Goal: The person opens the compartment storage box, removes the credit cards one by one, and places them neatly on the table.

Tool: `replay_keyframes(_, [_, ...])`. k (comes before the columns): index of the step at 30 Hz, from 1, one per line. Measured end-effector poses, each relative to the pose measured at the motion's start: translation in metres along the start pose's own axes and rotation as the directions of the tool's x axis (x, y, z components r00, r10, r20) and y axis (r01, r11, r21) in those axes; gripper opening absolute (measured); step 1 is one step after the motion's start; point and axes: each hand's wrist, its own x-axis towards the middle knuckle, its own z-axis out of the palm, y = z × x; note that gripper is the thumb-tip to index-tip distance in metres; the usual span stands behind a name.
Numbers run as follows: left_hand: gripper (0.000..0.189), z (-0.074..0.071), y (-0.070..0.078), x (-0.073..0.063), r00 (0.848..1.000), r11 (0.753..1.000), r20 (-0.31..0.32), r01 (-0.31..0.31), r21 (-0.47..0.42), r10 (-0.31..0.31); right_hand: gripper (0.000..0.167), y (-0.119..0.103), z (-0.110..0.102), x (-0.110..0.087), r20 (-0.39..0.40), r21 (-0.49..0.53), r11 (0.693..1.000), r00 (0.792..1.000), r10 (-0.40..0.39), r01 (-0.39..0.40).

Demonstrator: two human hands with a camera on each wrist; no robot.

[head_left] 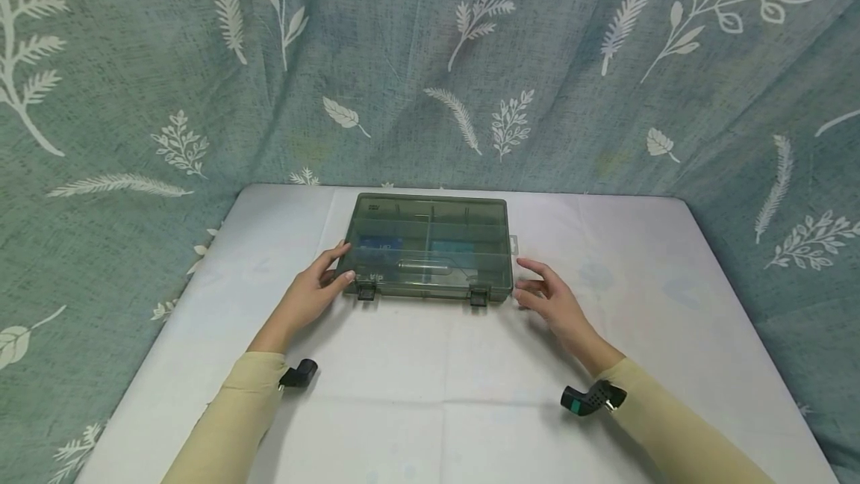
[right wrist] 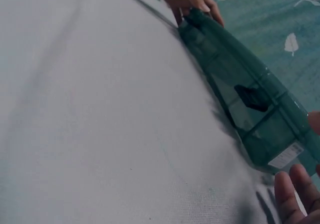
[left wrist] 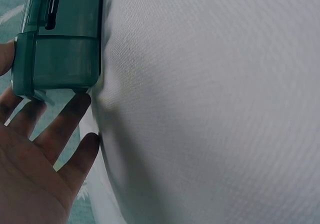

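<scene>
A green see-through plastic storage box (head_left: 430, 234) lies flat on the white-covered table, lid down. Two dark latches (head_left: 366, 291) sit along its front side. Through the lid show dividers, blue pieces (head_left: 381, 243) and a slim clear item. At the left end, my left hand (head_left: 312, 291) has its thumb over the front corner of the lid and its spread fingers (left wrist: 65, 126) against the side. Beside the right end is my right hand (head_left: 552, 301), fingers loosely bent, fingertips right by the wall. A white label (right wrist: 286, 155) shows near that end.
The white tablecloth (head_left: 430, 409) has fold lines and surrounds the box. A blue-green curtain with white leaf prints (head_left: 403, 81) hangs behind the table and at both sides. Black wrist cameras (head_left: 593, 398) stick out inward from both sleeves.
</scene>
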Motion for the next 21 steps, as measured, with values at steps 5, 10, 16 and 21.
replay_keyframes(5, [0.066, 0.0, -0.001, 0.0, 1.0, 1.0, -0.003, -0.002, 0.003, 0.002, 0.067, 0.002, 0.004, 0.008, 0.059, -0.114, 0.982, 0.987, -0.147, 0.153])
replay_keyframes(10, [0.067, 0.0, 0.0, 0.0, 1.0, 1.0, 0.0, 0.002, 0.006, -0.002, 0.066, 0.006, 0.006, 0.013, 0.064, -0.183, 0.964, 0.981, -0.183, 0.192])
replay_keyframes(16, [0.07, -0.003, -0.001, -0.001, 1.0, 1.0, 0.013, 0.008, -0.014, -0.008, 0.067, 0.006, 0.006, 0.015, 0.071, -0.217, 0.957, 0.98, -0.184, 0.195])
replay_keyframes(21, [0.077, -0.006, -0.004, -0.001, 0.999, 0.999, 0.041, 0.024, -0.045, -0.022, 0.066, 0.006, 0.007, 0.015, 0.083, -0.232, 0.954, 0.981, -0.177, 0.192])
